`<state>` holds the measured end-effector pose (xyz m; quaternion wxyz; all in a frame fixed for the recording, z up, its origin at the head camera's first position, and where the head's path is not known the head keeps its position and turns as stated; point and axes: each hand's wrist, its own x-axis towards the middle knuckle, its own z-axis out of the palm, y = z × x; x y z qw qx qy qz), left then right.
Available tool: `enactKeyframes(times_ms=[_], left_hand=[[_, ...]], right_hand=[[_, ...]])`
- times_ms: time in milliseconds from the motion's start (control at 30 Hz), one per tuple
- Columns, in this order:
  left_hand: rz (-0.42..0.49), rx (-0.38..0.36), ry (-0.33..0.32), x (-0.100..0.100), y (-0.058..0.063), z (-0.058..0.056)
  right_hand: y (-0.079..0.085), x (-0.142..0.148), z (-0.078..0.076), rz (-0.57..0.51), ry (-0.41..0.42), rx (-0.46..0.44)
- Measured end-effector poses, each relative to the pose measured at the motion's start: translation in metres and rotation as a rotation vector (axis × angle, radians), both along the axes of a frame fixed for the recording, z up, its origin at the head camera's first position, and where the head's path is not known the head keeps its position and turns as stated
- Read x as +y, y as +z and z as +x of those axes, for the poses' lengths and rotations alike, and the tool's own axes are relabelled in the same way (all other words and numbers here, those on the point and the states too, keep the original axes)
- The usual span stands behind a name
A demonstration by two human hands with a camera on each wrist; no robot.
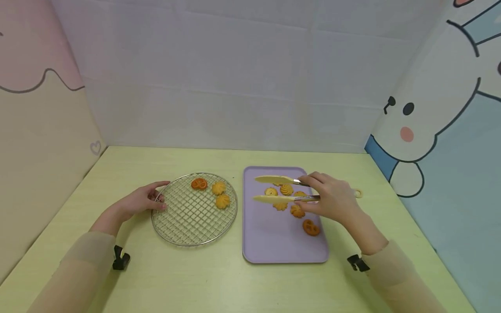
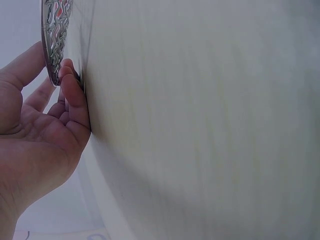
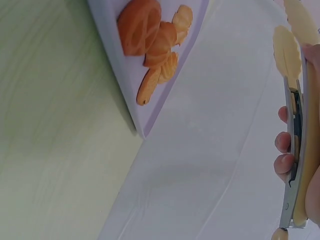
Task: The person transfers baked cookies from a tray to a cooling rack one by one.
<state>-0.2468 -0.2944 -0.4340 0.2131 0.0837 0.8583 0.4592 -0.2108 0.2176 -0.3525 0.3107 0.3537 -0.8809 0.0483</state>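
My left hand (image 1: 142,202) grips the near-left rim of a round wire rack (image 1: 188,219), thumb above and fingers curled beneath, as the left wrist view shows. On the rack's far side lie a pretzel-shaped cookie (image 1: 199,184) and two yellow flower-shaped cookies (image 1: 222,201). In my right hand (image 1: 332,195) is a pair of tongs (image 1: 275,199) with cream tips; the tips are spread apart above a purple tray (image 1: 274,243) with nothing between them. Under and around the tongs, several swirled cookies (image 1: 286,189) and a pretzel-shaped cookie (image 1: 311,227) rest on the tray.
The rack and tray stand side by side on a pale wooden table (image 1: 188,278), a narrow gap between them. A white sheet (image 1: 235,87) forms the back wall, and a panel with a cartoon bunny (image 1: 415,126) stands at the right.
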Motion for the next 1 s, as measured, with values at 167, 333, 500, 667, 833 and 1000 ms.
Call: enactKeyframes(times_ms=[167, 333, 500, 667, 833, 1000], left_hand=[[-0.003, 0.004, 0.002, 0.001, 0.001, 0.000], [-0.011, 0.006, 0.000, 0.000, 0.001, 0.001], [-0.001, 0.001, -0.002, 0.000, 0.001, 0.001], [0.003, -0.004, 0.006, 0.001, 0.003, 0.001], [-0.001, -0.002, 0.001, 0.001, 0.002, 0.000], [-0.013, 0.004, 0.000, 0.001, 0.003, 0.000]], right_hand=[[0.002, 0.020, 0.003, 0.011, -0.013, -0.008], [0.004, 0.038, 0.008, 0.033, -0.021, -0.029], [0.006, 0.056, 0.015, 0.074, -0.025, -0.048], [0.009, 0.073, 0.020, 0.111, -0.014, -0.054], [0.011, 0.086, 0.025, 0.142, 0.002, -0.066], [0.012, 0.094, 0.029, 0.166, 0.041, -0.088]])
